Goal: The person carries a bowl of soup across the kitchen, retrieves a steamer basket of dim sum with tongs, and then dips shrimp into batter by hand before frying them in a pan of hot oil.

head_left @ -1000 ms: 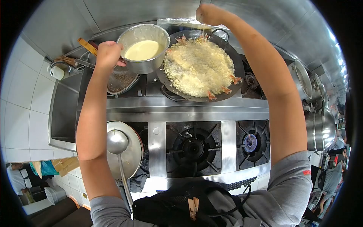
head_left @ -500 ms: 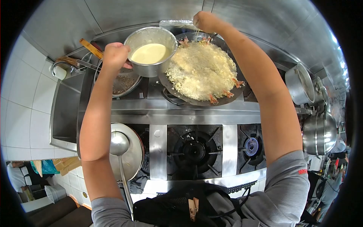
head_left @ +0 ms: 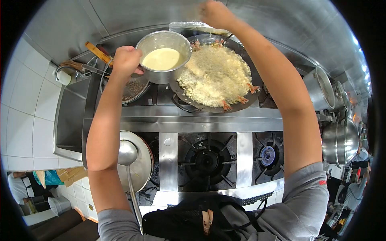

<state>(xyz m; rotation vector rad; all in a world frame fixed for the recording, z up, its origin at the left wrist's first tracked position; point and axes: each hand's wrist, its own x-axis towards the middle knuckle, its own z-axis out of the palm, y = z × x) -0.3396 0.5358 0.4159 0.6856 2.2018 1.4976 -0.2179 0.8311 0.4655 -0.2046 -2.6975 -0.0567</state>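
Observation:
My left hand [head_left: 128, 61] grips the side of a metal pot [head_left: 160, 76], tilted a little and holding pale yellow batter [head_left: 163, 59]. Just right of the pot, a wide dark wok [head_left: 240, 105] is full of bubbling yellow frying batter [head_left: 219, 76]. Reddish shrimp tails [head_left: 226, 105] stick out round its edge. Above the far rim of the wok, my right hand [head_left: 215, 14] is raised with its fingers curled and partly blurred. Whatever it may hold cannot be made out.
A strainer over a pan [head_left: 134, 89] sits left of the wok. Nearer are a lidded pot [head_left: 141, 170] with a ladle [head_left: 127, 152], an unlit burner [head_left: 207, 161] and a lit burner [head_left: 267, 155]. Metal pots [head_left: 317, 88] stand right; a sink [head_left: 72, 116] is left.
My right hand has moved up and slightly left, away from the wok. My left hand and the pot have shifted slightly right and down.

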